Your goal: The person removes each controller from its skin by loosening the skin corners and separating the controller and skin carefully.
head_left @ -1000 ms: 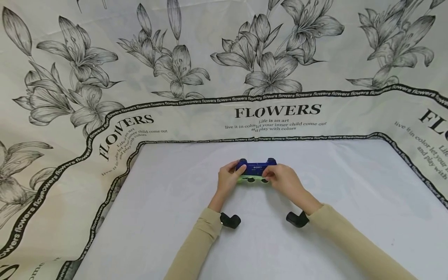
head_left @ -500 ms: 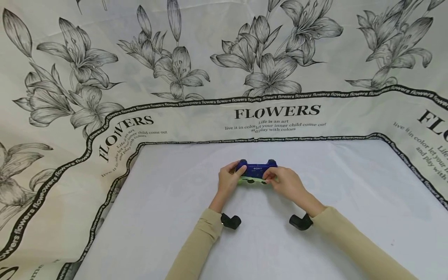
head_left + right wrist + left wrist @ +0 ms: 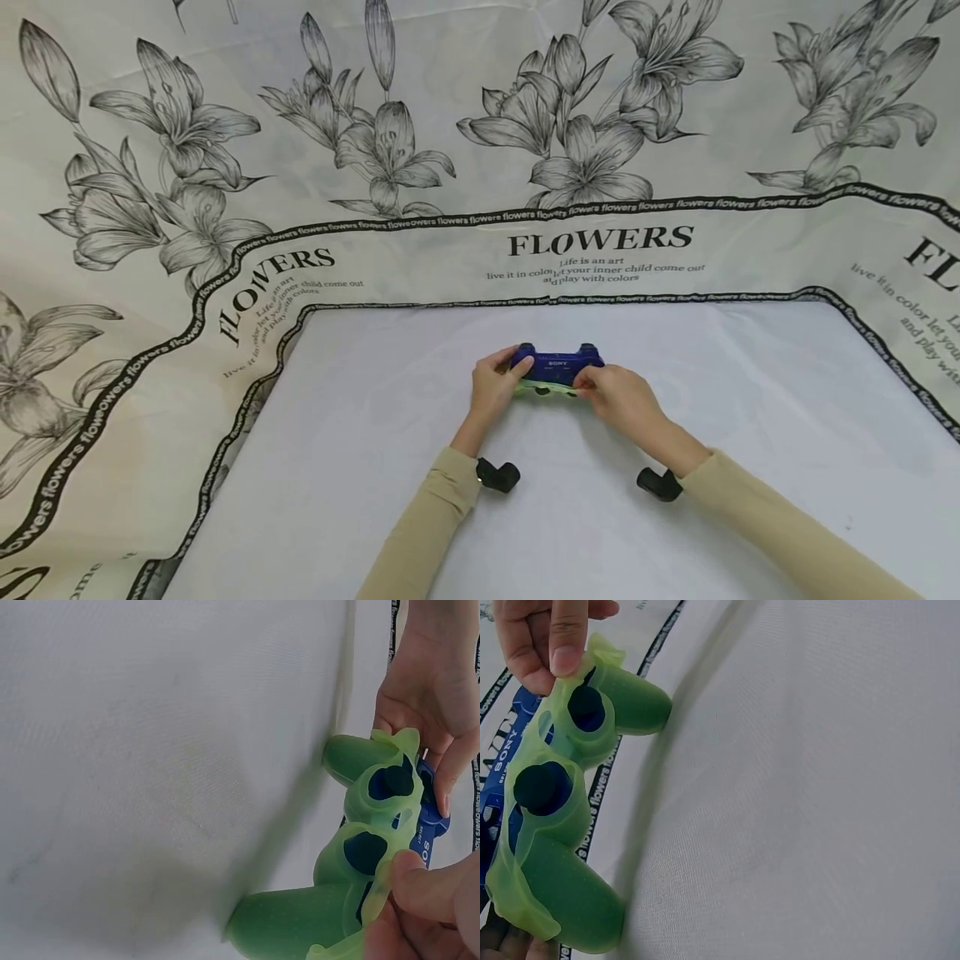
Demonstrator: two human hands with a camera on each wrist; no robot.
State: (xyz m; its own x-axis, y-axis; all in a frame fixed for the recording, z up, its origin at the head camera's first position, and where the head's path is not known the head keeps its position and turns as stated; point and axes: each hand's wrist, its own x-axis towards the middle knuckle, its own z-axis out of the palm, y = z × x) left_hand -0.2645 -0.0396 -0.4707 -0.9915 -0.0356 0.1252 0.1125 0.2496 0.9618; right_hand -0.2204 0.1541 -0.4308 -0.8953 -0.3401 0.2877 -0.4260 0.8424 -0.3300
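So I've got the blue controller (image 3: 557, 367) out in the middle of the white desk (image 3: 375, 467), toward the far edge, resting on the surface with a hand on each end. It's a Sony pad, the logo shows on the blue shell. A green silicone cover (image 3: 555, 847) is half on it: from my wrist views the green wraps both grips and rings the two dark thumbsticks (image 3: 542, 787), while the blue top part sticks out uncovered.

My left hand (image 3: 497, 388) is clamped on the left end, thumb up on the blue shell near the shoulder button, fingers curled around the grip. My right hand (image 3: 619, 398) is on the right end, and its thumb and fingertips (image 3: 420, 881) are pinching the loose edge of the green cover, which is pulled away a bit from the blue body there. Both hands are closed on the thing, not loose.

Both sleeves (image 3: 420, 533) are tan, and there's a little black camera mount (image 3: 497, 475) under each wrist. Behind and around the white sheet is a cream flower-print cloth (image 3: 225, 167) with black lilies and "FLOWERS" printed along a wavy black border
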